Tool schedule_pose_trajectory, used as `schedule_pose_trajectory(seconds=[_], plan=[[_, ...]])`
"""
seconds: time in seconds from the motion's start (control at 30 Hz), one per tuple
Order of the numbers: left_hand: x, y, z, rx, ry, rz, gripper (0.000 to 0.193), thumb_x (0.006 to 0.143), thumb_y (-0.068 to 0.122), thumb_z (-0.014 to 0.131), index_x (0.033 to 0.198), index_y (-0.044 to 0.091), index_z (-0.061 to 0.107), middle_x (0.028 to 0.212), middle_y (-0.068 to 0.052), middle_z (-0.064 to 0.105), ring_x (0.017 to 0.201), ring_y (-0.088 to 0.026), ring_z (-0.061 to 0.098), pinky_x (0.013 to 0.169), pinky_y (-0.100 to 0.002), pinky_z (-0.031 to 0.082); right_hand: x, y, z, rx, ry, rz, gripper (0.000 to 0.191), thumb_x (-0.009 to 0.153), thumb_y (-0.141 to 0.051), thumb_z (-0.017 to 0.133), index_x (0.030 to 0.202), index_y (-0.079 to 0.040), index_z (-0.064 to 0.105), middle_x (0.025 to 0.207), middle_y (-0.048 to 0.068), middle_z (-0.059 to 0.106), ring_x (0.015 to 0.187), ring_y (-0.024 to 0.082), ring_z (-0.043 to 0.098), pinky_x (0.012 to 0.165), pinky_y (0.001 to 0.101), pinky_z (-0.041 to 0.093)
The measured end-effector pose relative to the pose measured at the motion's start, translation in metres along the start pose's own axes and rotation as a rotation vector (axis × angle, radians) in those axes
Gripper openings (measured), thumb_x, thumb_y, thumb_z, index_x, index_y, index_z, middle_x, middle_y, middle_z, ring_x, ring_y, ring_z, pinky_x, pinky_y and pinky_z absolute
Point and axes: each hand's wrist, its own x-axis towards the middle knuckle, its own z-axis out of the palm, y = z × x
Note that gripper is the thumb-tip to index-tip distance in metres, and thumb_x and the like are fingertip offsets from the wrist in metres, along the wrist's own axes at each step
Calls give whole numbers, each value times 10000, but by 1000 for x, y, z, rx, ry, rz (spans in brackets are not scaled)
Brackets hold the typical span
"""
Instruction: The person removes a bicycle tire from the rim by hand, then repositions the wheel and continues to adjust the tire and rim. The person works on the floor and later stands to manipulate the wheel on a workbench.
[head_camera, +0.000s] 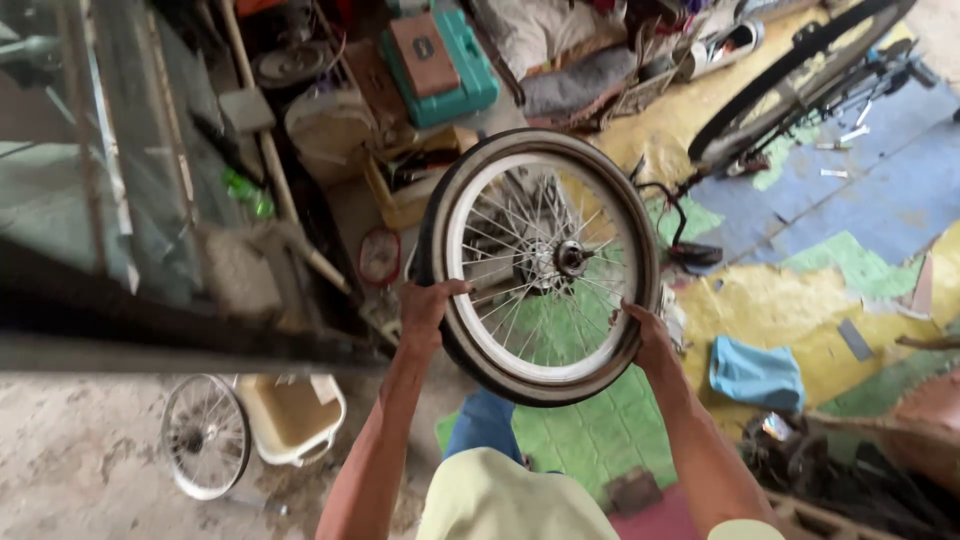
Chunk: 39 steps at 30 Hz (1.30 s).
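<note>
**Wheel held up in 2 hands**

The left hand and right hand are gripping a spoked bicycle wheel by its tyre, fingers wrapped around opposite lower edges; it is hanging upright above the painted floor; a bare rim is lying nearby.

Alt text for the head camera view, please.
Two bare hands, left hand and right hand, hold a spoked bicycle wheel with tyre upright over a patchwork floor mat. A bare rim lies lower left, a blue cloth to the right.
</note>
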Motion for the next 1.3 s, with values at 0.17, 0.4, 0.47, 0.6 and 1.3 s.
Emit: schedule_pose_trajectory(seconds=[0.17,0.4,0.47,0.6,1.3], plan=[[78,-4,16,22,28,-32,311,678,81,859,898,-105,743,794,-151,727,599,-215,681,514,-384,520,57,-41,45,38,-194,-23,185,941,-208,692,1060,-67,684,828,67,698,720,204,682,665,341,577],[140,44,40,38,84,20,264,720,107,876,825,-112,772,748,-166,727,573,-220,685,475,-396,515,122,-90,124,-8,-185,104,193,930,-256,676,1005,-80,703,793,74,702,713,218,699,658,358,576],[146,75,53,142,170,-7,251,676,73,871,823,-100,763,750,-176,750,585,-236,733,479,-404,560,137,-97,144,10,-292,162,208,928,-285,693,973,-82,701,778,83,705,694,231,696,647,370,588],[146,129,79,231,234,54,244,672,42,859,835,-110,761,759,-202,747,605,-259,733,490,-408,566,165,-106,184,-14,-416,252,239,918,-335,715,932,-97,705,741,85,700,645,246,682,606,401,597],[152,43,89,-19,455,155,226,715,26,847,911,-66,780,871,-187,773,702,-267,753,601,-364,628,288,-170,204,-693,-408,330,586,802,-403,857,1146,37,677,960,103,725,775,246,704,651,425,587]])
